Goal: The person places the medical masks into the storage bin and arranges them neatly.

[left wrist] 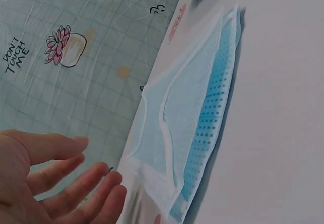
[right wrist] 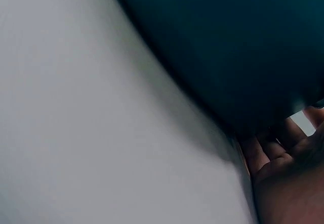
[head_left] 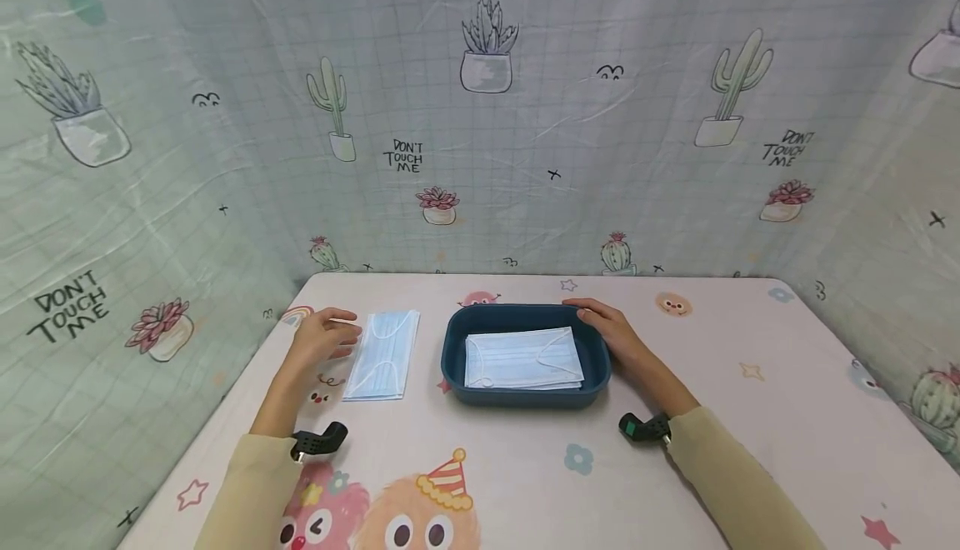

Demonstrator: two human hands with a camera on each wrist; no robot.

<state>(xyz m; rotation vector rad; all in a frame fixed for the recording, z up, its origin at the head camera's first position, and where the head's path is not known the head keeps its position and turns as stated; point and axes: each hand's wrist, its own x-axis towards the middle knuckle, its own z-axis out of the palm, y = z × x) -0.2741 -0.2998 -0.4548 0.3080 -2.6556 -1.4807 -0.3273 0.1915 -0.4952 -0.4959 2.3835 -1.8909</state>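
Observation:
My left hand (head_left: 325, 339) hovers at the left of a small stack of pale blue disposable face masks (head_left: 384, 354) on the table. Its fingers are loosely bent with nothing between them. The left wrist view shows these masks (left wrist: 177, 118) with their white ear loops, a gap separating them from the fingertips. A dark teal plastic box (head_left: 525, 398) stands in the middle, and more face masks (head_left: 522, 358) lie flat inside it. At the box's back right corner, my right hand (head_left: 611, 332) grips the rim. In the right wrist view several fingers (right wrist: 258, 155) bend against the box's outer wall, partly hidden.
The table (head_left: 517, 467) has a pale cover printed with cartoon faces, stars and flowers. Behind it and at both sides hangs a curtain (head_left: 525, 158) with cactus drawings. Each wrist carries a small black camera (head_left: 321, 440).

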